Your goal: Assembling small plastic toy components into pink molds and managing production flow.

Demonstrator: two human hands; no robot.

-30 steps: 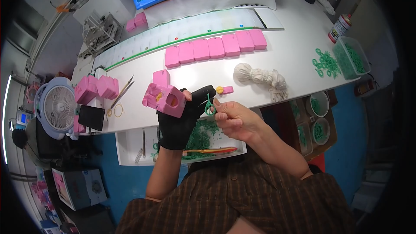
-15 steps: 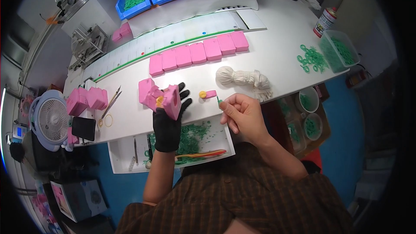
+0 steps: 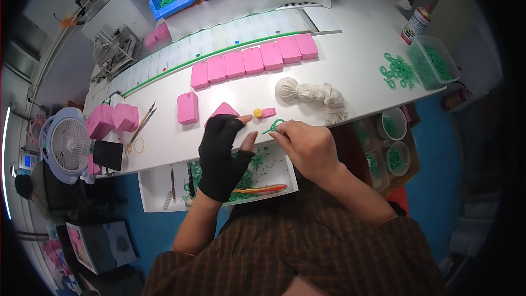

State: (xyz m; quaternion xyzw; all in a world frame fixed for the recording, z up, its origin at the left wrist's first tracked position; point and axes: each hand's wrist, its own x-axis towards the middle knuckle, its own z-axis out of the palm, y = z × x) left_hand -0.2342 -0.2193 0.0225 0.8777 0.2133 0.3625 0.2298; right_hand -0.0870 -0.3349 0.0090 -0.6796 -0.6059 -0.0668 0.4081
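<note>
My right hand is bare and pinches a small green plastic ring with a stem above the table's front edge. Facing it, my left hand wears a black glove that leaves the thumb and forefinger tips bare. Those two fingers are spread, with nothing between them. Just beyond the glove lies a pink block, partly hidden by the hand. A small pink piece with a round yellow end rests near my left fingertips. Another pink block stands to the left.
Pink blocks line up across the table. A tied white cloth bundle lies to the right. Loose green parts sit beside a clear tub. An open drawer below holds green scraps. Tweezers and a fan are leftward.
My left hand has let go of the pink block, now on the table, and turned toward my right hand. The green ring has been raised into fuller view between my right fingers.
</note>
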